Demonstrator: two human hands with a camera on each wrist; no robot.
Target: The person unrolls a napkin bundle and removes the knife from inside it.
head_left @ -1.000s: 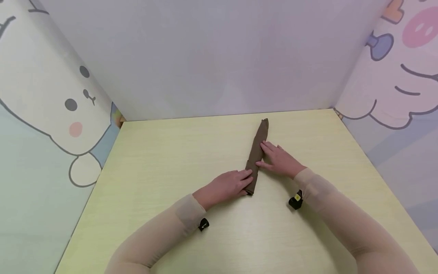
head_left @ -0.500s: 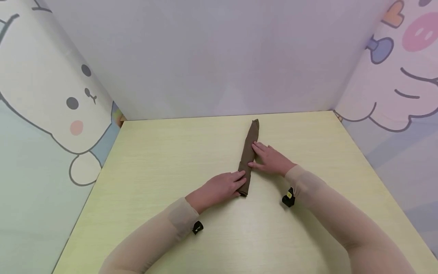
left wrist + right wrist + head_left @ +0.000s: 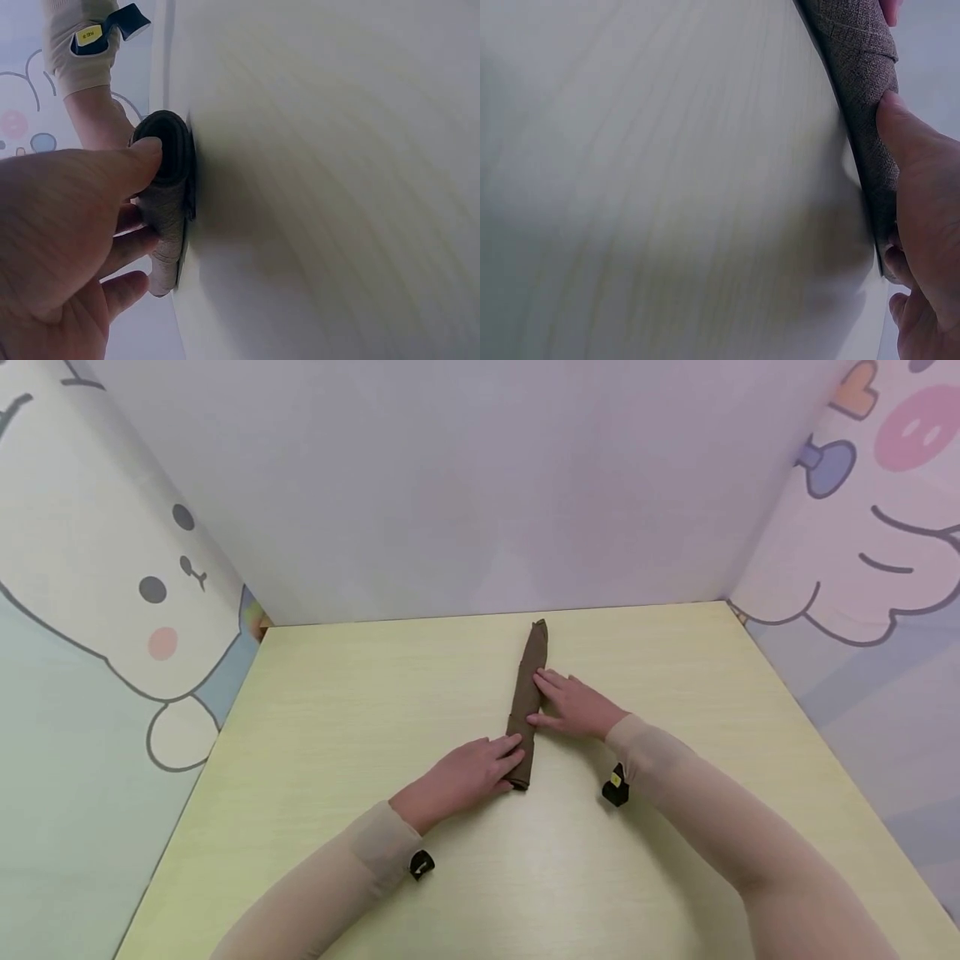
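A long rolled-up brown cloth point(image 3: 525, 697) lies lengthwise on the pale table, its narrower end pointing to the back edge. My left hand point(image 3: 463, 777) rests on its near end with the fingers extended over the top. From the left wrist view, the thumb lies at the rim of the roll's open end point(image 3: 174, 146), which shows a dark hollow. Farther along, my right hand point(image 3: 577, 703) touches the roll's right side with thumb and fingers spread. Woven texture shows on the cloth point(image 3: 859, 60) in the right wrist view, where the thumb presses its side.
The light wood-grain table point(image 3: 337, 710) ends at a plain pale wall point(image 3: 465, 485) behind. Cartoon-printed panels stand along the left point(image 3: 82, 635) and right point(image 3: 892, 610) sides. Black wrist cameras hang under the left point(image 3: 422, 865) and right point(image 3: 616, 786) cuffs.
The rolled cloth has moved steadily leftward across the table, both hands travelling with it. Their hold on the cloth looks much the same throughout.
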